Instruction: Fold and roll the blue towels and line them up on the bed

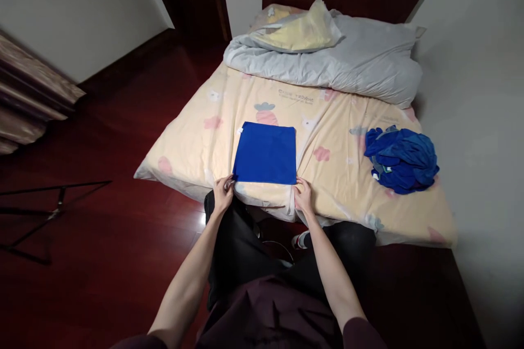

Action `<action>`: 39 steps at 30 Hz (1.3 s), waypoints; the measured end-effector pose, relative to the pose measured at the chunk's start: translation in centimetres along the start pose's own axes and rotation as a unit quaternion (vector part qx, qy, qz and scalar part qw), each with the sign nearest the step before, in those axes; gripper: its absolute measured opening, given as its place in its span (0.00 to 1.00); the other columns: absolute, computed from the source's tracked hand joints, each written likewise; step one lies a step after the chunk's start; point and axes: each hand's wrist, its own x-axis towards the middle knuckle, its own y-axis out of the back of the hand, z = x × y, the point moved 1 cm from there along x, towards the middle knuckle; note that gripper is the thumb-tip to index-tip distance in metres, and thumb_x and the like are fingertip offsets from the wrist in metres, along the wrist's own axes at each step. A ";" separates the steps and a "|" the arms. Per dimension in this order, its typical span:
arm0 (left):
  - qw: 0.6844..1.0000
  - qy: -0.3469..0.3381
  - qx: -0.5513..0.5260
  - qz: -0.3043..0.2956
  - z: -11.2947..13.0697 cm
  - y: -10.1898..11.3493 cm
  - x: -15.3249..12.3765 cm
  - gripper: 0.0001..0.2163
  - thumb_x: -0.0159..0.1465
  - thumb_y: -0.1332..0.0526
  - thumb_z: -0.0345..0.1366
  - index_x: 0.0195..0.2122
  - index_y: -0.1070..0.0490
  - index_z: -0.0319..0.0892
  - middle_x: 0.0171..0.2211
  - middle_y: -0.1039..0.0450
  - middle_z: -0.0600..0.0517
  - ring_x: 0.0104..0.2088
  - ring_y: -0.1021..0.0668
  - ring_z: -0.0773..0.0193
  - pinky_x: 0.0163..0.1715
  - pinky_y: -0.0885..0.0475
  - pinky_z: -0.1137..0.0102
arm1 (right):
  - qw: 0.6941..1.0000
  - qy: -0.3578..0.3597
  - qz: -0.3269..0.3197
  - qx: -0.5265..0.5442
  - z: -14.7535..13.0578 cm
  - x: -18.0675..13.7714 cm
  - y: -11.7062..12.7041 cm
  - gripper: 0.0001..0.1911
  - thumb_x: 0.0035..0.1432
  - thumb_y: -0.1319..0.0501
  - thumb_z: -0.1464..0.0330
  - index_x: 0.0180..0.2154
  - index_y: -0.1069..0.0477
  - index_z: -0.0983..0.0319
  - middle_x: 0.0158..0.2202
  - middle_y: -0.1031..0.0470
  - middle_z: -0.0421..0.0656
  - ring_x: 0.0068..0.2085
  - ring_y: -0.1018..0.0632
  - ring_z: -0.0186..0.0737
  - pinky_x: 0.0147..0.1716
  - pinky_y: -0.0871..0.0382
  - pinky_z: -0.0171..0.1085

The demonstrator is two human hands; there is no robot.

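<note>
A flat blue cloth (265,152) with a small white tag at its far left corner lies spread near the front edge of the bed (196,147). My left hand (224,192) pinches its near left corner, thumb and fingers closed on the fabric. At the near right corner, my right hand (302,194) grips the cloth in the same way. To the right on the bed sits a crumpled heap of blue cloths (401,159), with a few white tags showing; neither hand touches it.
A grey quilt (368,60) and a yellow pillow (301,32) lie at the bed's head. A white wall (487,92) runs along the right side. On the left floor stand black tripod legs (57,211), with a curtain (33,92) farther back.
</note>
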 end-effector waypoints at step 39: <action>0.990 -0.011 -0.107 0.093 -2.2 -1.6 1.9 0.12 0.68 0.42 0.43 0.43 0.22 0.45 0.41 0.24 0.43 0.48 0.24 0.49 0.52 0.26 0.54 | 0.998 -0.009 0.027 0.057 0.5 1.1 -1.3 0.14 0.56 0.40 0.66 0.41 0.19 0.63 0.43 0.17 0.49 0.45 0.19 0.47 0.50 0.25 0.45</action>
